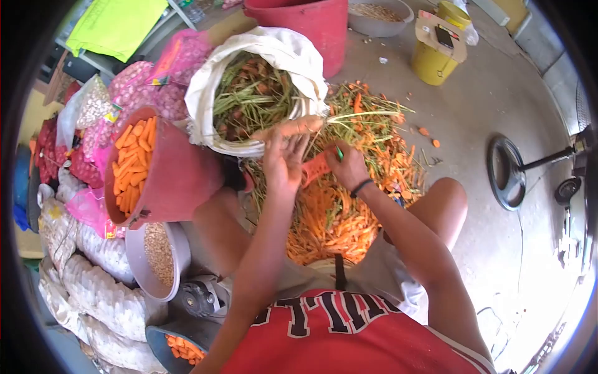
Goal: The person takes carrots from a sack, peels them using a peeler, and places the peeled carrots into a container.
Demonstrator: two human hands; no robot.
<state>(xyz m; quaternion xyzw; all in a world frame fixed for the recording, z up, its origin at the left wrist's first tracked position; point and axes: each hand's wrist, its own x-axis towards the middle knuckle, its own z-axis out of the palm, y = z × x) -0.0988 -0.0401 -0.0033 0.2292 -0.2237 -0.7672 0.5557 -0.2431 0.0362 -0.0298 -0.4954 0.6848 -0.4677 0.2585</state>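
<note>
My left hand [283, 161] holds an unpeeled carrot [294, 128] crosswise at its fingertips, with the carrot's thin green stems [367, 116] pointing right. Closed around a small green-handled tool [339, 151], my right hand [350, 167] is below and to the right of the carrot; the tool's blade cannot be made out. Just beyond my left hand stands a white sack [194, 103] of carrots with green tops [252, 93]. Beneath both hands spreads a heap of orange peelings and cut stems [339, 218]. An orange-red sandal [316, 168] shows between my wrists.
At left, a tilted red bucket [177, 171] holds peeled carrots [132, 162]. Near it are a grey basin [180, 249], a dark bucket [159, 343] with carrots, pink net bags [134, 84] and white sacks [106, 287]. A yellow bucket [430, 65] carries a phone [444, 37]. A round black stand base [504, 173] is right.
</note>
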